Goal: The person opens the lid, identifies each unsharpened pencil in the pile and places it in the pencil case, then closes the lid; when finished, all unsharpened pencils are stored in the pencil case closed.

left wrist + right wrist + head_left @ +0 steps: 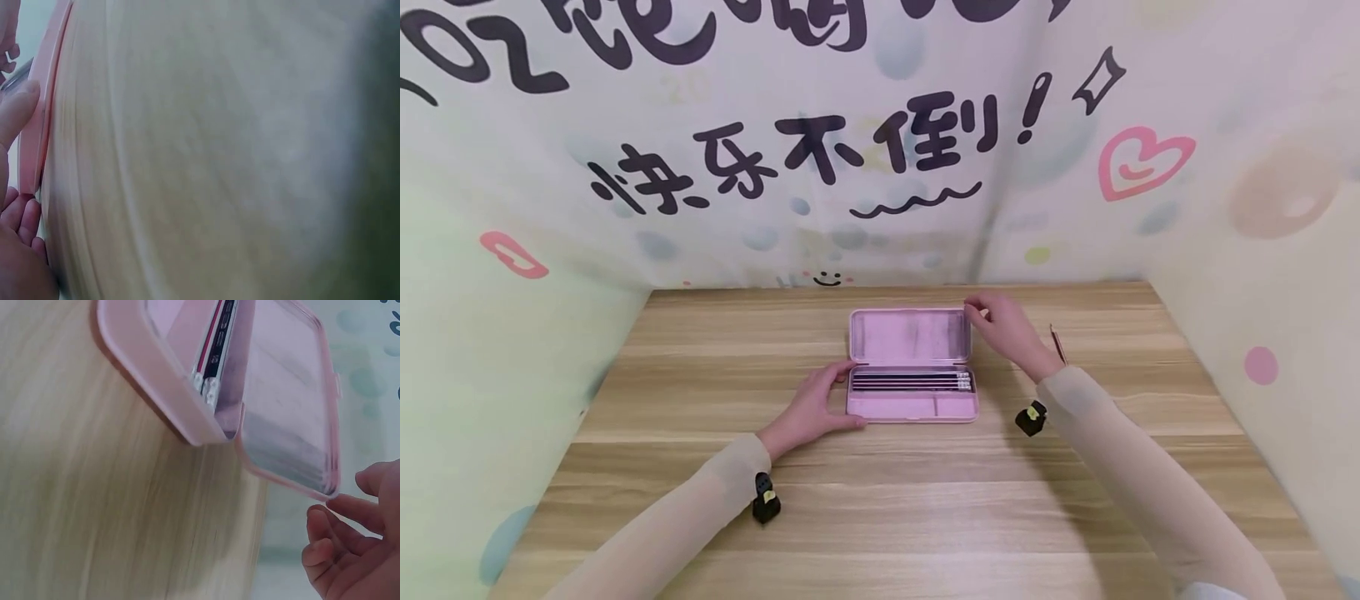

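Note:
A pink pencil case (891,408) lies on the table with its lid (906,333) raised at the back. Several dark striped pencils (910,382) with white eraser ends lie side by side in its rear compartment. My left hand (808,410) holds the case's left end, thumb at the front corner and fingers near the hinge side. At the lid's upper right corner is my right hand (1006,329); in the right wrist view its index fingertip touches the lid corner (328,490), and the thumb stands apart from it.
A single pencil (1057,343) lies on the wooden table (880,517) beyond my right wrist, partly hidden by it. Behind the table hangs a white printed backdrop (775,233), and similar sheets close off both sides.

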The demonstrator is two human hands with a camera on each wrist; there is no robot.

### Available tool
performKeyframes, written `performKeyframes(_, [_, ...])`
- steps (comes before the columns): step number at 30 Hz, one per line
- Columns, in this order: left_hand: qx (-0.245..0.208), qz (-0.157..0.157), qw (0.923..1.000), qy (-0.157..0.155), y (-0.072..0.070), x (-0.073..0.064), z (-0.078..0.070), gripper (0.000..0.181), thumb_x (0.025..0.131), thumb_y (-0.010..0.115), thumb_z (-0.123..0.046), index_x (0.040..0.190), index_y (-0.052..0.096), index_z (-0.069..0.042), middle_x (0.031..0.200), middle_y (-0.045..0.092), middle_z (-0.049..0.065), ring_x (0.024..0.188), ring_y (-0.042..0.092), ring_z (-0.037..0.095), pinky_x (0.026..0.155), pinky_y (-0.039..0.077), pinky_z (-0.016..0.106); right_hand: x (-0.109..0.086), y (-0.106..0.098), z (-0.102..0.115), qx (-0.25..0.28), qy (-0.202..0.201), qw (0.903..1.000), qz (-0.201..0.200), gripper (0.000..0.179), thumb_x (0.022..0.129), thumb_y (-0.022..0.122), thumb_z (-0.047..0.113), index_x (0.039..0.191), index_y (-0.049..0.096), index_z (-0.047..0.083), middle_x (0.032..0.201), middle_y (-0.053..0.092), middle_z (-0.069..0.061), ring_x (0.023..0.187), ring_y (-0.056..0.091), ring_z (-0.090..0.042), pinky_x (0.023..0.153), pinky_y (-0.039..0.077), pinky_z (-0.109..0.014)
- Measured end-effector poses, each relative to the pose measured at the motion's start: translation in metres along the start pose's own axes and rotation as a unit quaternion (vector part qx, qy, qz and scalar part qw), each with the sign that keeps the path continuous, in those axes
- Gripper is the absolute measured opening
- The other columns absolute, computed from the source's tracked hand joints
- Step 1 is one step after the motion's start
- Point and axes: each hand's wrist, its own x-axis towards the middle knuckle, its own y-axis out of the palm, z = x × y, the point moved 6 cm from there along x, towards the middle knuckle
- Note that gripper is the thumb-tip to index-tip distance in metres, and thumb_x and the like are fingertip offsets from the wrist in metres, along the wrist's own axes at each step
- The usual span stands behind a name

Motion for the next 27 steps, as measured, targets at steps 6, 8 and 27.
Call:
performKeyframes(6, [-0.003,-0.005,1.0000,0.001,0.000,0.000,-0.002,0.098,0.077,0.094,-0.035,0.156,0.042,-0.009,0.147,0.054,0.014,0.133,0.050,0.033,0.117,0.036,0.054,0.004,0.006,0.003,-0.008,-0.003,0.9999,0.007,0.037,0.110,0.048,0.016,0.077,0.058,0.003,0.066,0.051,-0.006,0.063,0.048,-0.023,0.064,0.043,-0.039])
performKeyframes(8, [-0.006,-0.005,1.0000,0.002,-0.001,0.000,-0.003,0.097,0.077,0.094,-0.035,0.156,0.042,-0.009,0.147,0.054,0.014,0.133,0.050,0.033,0.116,0.036,0.055,0.005,0.007,0.005,-0.008,-0.002,0.9999,0.008,0.041,0.110,0.048,0.017,0.070,0.050,0.009,0.061,0.042,0.000,0.059,0.041,-0.020,0.061,0.039,-0.036])
performKeyframes(27, [-0.034,-0.021,0.9992,0.004,-0.001,0.002,-0.003,0.101,0.074,0.097,-0.028,0.154,0.041,-0.002,0.146,0.055,0.017,0.130,0.054,0.034,0.115,0.039,0.054,-0.013,-0.004,0.012,0.030,-0.009,0.9995,-0.005,0.033,0.109,0.056,0.021,0.088,0.075,0.003,0.083,0.074,-0.013,0.068,0.063,-0.023,0.059,0.049,-0.033])
